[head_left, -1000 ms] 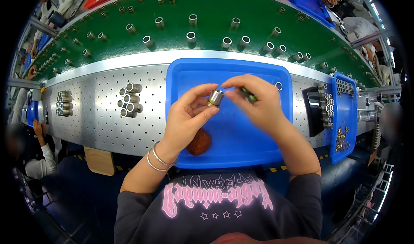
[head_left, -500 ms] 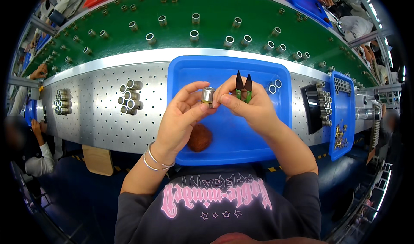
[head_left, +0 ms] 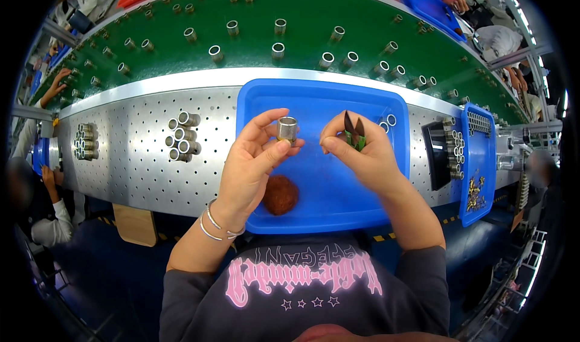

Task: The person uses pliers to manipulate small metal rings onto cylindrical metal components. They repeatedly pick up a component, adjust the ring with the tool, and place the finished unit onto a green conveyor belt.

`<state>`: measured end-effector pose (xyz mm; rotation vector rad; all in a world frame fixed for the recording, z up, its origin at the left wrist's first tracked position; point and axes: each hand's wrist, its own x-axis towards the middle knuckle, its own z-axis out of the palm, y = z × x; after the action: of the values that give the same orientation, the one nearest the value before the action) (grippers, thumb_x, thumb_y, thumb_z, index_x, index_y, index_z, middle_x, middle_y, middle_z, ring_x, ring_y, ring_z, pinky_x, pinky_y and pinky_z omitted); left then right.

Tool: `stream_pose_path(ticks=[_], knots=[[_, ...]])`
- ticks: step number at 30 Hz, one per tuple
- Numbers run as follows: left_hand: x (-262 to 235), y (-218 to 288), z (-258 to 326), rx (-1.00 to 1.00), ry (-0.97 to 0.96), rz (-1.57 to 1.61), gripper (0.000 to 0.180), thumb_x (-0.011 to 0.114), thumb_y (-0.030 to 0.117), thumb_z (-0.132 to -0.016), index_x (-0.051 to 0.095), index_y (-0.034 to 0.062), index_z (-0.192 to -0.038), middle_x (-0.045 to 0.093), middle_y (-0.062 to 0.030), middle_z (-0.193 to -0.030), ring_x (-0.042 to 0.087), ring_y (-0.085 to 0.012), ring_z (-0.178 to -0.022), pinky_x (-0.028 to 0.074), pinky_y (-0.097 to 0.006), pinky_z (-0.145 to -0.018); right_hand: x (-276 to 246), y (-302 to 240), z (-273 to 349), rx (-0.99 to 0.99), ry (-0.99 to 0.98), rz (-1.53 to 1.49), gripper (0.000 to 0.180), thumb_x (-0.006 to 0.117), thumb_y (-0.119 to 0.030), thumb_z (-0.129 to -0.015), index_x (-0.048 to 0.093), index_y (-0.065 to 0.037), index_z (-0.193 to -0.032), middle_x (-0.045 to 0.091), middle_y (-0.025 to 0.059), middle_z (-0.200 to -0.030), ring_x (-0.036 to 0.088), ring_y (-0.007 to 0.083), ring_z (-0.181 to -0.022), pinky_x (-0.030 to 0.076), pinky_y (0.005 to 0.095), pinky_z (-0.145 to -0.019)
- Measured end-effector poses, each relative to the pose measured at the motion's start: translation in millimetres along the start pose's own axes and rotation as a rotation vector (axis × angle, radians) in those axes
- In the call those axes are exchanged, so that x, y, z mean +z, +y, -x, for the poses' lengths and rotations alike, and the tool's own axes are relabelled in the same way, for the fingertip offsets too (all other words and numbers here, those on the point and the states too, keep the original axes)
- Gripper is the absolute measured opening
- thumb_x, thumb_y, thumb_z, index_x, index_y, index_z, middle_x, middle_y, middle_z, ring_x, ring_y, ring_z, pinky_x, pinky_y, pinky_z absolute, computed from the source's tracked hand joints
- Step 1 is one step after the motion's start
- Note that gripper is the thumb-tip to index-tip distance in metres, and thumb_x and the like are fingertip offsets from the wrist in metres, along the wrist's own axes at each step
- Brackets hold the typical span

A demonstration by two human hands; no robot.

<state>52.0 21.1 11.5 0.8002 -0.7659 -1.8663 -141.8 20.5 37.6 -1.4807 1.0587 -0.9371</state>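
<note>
Above the blue tray [head_left: 320, 223], my left hand [head_left: 251, 154] grips a short shiny metal sleeve [head_left: 287, 129] between thumb and fingers, its open end tilted up. To its right, my right hand [head_left: 362, 154] is closed around small snips [head_left: 355, 134] with two dark pointed blades and green handles, blades pointing away from me. Its thumb and forefinger are pinched together, and whether anything else sits between them cannot be made out. A round reddish-brown scouring pad [head_left: 281, 195] lies in the tray by my left wrist. More sleeves [head_left: 391, 120] stand at the tray's far right, partly behind my right hand.
Beyond the tray runs a green conveyor belt [head_left: 254, 40] dotted with many sleeves. On the perforated metal bench [head_left: 130, 154], sleeves stand in a cluster [head_left: 183, 138] at left. A black bin [head_left: 436, 154] and another blue tray [head_left: 481, 185] with small brass-coloured parts are at right. Other people work nearby.
My hands have moved apart; the right one drew away to the right and its snips tilted. The sleeve in my left hand turned its open end more toward me. Sleeves on the belt shifted slightly right.
</note>
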Motion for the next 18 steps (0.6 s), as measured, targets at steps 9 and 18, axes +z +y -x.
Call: stream_pose_path(ticks=[9,18], knots=[[3.1,-7.2,-1.3,0.258,-0.069,-0.661,0.054,0.056,-0.01,-0.078,0.041,0.0033,-0.127,0.057,-0.0099,-0.104,0.058,-0.0177,-0.097,0.048,-0.029,-0.087,11.5,-14.7,-8.8,-0.343,0.042,0.722,0.026,0.068,-0.008,-0.068,0.061,-0.009,-0.093,0.058,0.0042,-0.084,0.059,0.0224,-0.064,0.047,0.0309,-0.052],[-0.2,-9.6,1.9,0.115,-0.124,-0.382,0.051,0.057,-0.006,-0.08,0.043,0.0035,-0.128,0.06,-0.0134,-0.104,0.06,-0.0203,-0.096,0.049,-0.031,-0.084,-3.1,-1.8,-17.3,-0.264,0.1,0.573,0.017,0.065,-0.005,-0.071,0.06,-0.005,-0.087,0.058,0.0074,-0.076,0.058,0.023,-0.064,0.045,0.0312,-0.054]])
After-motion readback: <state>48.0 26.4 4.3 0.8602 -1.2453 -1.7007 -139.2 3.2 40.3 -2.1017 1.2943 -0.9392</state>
